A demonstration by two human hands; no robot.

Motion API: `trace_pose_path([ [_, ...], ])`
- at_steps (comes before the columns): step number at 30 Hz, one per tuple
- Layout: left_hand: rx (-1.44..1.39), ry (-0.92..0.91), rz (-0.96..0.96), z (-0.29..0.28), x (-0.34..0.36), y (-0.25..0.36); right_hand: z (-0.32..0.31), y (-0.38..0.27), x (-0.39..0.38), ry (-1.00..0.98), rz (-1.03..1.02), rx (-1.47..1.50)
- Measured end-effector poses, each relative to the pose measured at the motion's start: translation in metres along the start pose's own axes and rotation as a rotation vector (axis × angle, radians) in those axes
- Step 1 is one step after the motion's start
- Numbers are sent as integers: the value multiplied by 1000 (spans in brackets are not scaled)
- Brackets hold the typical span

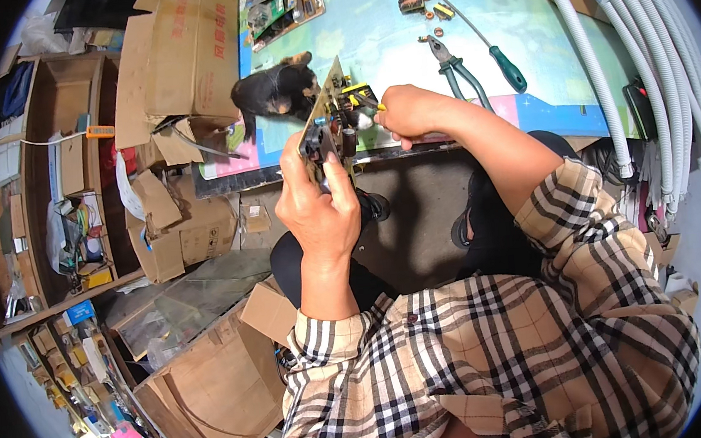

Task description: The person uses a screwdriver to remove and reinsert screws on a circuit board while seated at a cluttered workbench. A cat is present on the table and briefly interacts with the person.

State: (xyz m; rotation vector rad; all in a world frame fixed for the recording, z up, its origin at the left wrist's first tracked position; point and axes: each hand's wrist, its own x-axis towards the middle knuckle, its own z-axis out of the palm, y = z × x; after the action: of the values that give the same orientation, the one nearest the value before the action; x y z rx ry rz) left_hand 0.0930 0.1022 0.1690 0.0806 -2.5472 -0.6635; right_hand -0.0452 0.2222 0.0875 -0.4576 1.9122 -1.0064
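My left hand grips a circuit board by its near end, holding it up on edge above the table's front edge. Components stick out from its right face. Close to that face, my right hand is closed on a slim dark tool with a yellow grip; its exact kind is hard to make out. Against the board's left side lies a black and tan furry animal. Pliers with green handles and a green-handled screwdriver rest beyond my right hand.
Small loose parts lie near a transformer. More circuit boards sit at the table's far left, beside a cardboard box. Bundled grey flexible conduits hang over the right side. Shelves stand at left.
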Motion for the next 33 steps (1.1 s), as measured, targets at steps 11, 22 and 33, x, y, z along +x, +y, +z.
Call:
trace_pose_path([
  [11,28,-28,98,4,-6,4,11,4,24,-71,59,80],
  [22,42,-61,127,5,-10,2,6,-8,6,-97,108,26],
  [33,44,-28,164,7,-9,0,9,3,21,-117,77,-38],
])
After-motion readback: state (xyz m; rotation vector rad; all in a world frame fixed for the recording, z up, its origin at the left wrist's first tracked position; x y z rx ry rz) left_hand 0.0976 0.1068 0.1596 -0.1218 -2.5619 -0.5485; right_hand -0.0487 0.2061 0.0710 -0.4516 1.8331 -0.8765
